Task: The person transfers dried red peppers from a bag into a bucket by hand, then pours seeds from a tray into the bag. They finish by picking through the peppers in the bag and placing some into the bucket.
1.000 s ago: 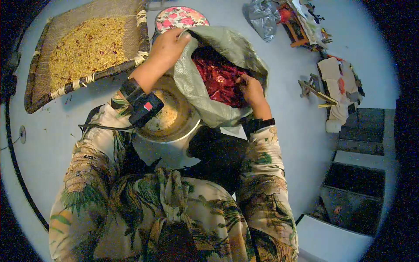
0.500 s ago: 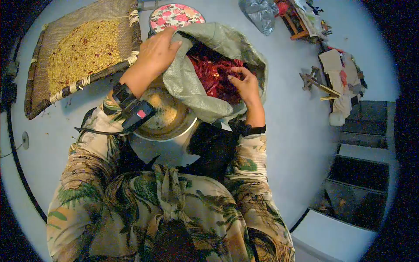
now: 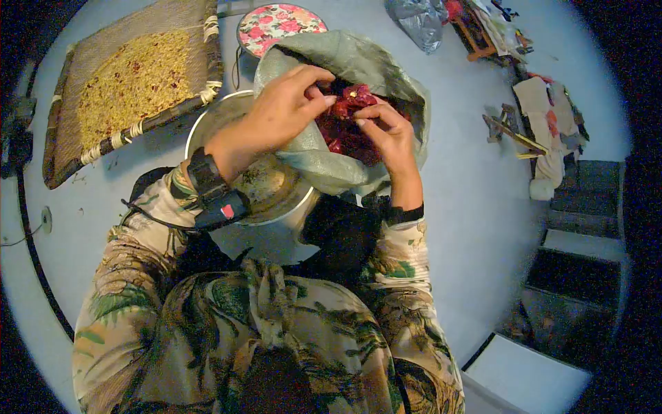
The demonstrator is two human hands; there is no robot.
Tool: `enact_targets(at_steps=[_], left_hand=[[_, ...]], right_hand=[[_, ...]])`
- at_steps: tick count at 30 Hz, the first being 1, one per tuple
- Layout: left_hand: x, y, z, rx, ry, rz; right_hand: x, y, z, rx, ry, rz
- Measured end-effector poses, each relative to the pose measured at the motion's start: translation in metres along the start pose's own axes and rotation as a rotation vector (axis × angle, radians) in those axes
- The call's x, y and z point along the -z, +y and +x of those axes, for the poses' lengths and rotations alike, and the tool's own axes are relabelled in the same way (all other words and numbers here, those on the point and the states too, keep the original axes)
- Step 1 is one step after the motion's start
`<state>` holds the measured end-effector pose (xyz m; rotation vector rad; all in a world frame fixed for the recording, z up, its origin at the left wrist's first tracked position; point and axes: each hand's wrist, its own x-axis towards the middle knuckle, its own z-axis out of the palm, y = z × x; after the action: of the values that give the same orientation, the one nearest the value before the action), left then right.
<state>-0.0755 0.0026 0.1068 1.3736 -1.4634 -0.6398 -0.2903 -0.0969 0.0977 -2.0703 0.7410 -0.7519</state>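
Note:
A pale green woven sack (image 3: 310, 162) stands open in front of me, with dried red chillies (image 3: 334, 141) inside. Over its opening, my left hand (image 3: 286, 107) and my right hand (image 3: 389, 134) hold a red chilli piece (image 3: 357, 96) between them, fingers pinched. Left of the sack, partly under my left forearm, sits a wide metal bowl (image 3: 303, 207) with yellowish residue at its bottom.
A framed mesh tray (image 3: 58, 124) with yellow seeds (image 3: 131, 90) and red bits lies at the upper left. Beyond the sack is a round floral-topped stool (image 3: 279, 27). A plastic bag (image 3: 419, 24), cloths (image 3: 534, 103) and dark steps (image 3: 586, 200) are on the right.
My left hand has left the sack's rim and moved right over the opening. My right hand has lifted a chilli piece, which both hands now hold.

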Motion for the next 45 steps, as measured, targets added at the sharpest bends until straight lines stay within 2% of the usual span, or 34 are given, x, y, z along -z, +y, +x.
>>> enact_targets(at_steps=[1, 4, 19, 28, 31, 34, 37, 40, 43, 45], left_hand=[[-0.004, 0.000, 0.002, 0.088, -0.016, -0.073], [-0.015, -0.011, 0.006, 0.058, 0.003, -0.364], [-0.015, -0.013, 0.002, 0.120, -0.006, -0.341], [-0.023, -0.025, 0.005, 0.106, 0.001, -0.360], [-0.026, -0.029, 0.006, 0.132, -0.004, -0.374], [-0.031, -0.032, 0.006, 0.134, -0.012, -0.660], [-0.024, -0.036, 0.008, 0.238, -0.097, -0.682], [-0.024, -0.037, 0.009, 0.279, -0.067, -0.733], [-0.022, -0.036, 0.010, 0.278, -0.002, -0.769], [-0.021, -0.034, 0.009, 0.276, -0.005, -0.733]], right_hand=[[-0.003, -0.002, 0.000, 0.013, -0.026, 0.033], [-0.009, -0.002, 0.002, 0.073, -0.074, -0.005], [-0.024, -0.001, 0.004, -0.027, -0.118, 0.184], [-0.034, 0.004, 0.006, -0.164, -0.003, 0.298], [-0.033, -0.007, 0.003, -0.143, -0.011, 0.268], [-0.033, -0.001, 0.004, -0.106, -0.045, 0.261], [-0.035, -0.003, 0.004, -0.101, -0.037, 0.319], [-0.035, -0.001, 0.006, -0.266, -0.055, 0.572], [-0.038, -0.002, 0.006, -0.089, 0.095, 0.315], [-0.037, -0.006, 0.007, -0.068, 0.210, 0.106]])
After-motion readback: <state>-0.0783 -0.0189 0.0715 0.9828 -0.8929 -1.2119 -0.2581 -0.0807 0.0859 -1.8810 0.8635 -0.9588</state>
